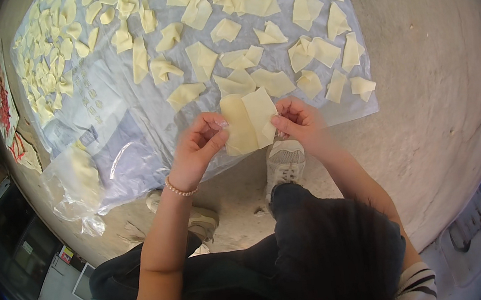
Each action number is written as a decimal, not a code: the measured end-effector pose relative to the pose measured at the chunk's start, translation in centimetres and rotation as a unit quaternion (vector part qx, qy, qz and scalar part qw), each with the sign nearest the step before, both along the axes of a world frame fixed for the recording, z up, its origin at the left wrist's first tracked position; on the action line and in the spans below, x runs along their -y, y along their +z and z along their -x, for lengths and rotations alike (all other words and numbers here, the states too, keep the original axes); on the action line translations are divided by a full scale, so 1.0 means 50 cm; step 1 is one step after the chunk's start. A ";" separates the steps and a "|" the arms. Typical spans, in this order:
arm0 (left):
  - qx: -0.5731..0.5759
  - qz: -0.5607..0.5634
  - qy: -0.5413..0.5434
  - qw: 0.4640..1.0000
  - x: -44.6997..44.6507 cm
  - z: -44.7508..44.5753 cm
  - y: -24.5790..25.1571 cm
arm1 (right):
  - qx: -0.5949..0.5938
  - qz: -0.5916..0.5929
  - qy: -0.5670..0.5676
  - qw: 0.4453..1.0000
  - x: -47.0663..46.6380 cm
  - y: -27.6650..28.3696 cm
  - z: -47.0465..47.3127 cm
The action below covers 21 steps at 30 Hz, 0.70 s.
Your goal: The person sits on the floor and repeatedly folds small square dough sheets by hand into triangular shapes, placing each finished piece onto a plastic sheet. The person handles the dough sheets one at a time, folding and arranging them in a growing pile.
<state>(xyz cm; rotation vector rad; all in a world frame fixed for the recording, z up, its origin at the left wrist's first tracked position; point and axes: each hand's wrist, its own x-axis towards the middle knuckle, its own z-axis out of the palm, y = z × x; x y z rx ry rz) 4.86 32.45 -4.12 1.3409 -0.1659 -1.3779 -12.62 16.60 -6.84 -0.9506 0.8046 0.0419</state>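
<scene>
Between my hands a pale yellow dough sheet (238,125), probably a wrapper, is held up with a second, lighter sheet (262,117) overlapping it. My left hand (205,138) pinches the left edge between thumb and fingers. On the opposite edge, my right hand (296,120) has a similar pinch. Beneath and beyond them, many folded and crumpled dough pieces (225,30) lie spread over a clear plastic sheet (200,123) on the ground. Smaller, rounder dough pieces (46,61) crowd the sheet's far left part.
A clear plastic bag (73,181) with more dough inside rests at the sheet's near left corner, beside a white strip (121,159). My shoe (286,160) is close to the sheet's near edge. Red material (2,97) lies on a board at the left. Concrete floor (422,80) extends right.
</scene>
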 end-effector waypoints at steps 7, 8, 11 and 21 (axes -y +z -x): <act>0.010 -0.040 0.094 0.995 -0.019 -0.069 -0.006 | -0.114 0.241 0.071 0.961 0.054 -0.026 0.072; 0.005 -0.048 0.094 0.994 -0.019 -0.071 -0.005 | -0.120 0.257 0.077 0.956 0.054 -0.037 0.077; -0.003 -0.055 0.082 0.995 -0.013 -0.060 -0.006 | -0.154 0.508 0.220 0.818 0.043 -0.062 0.078; -0.009 0.008 -0.062 0.998 0.010 0.040 -0.010 | -0.067 0.301 0.175 0.935 -0.019 0.054 -0.014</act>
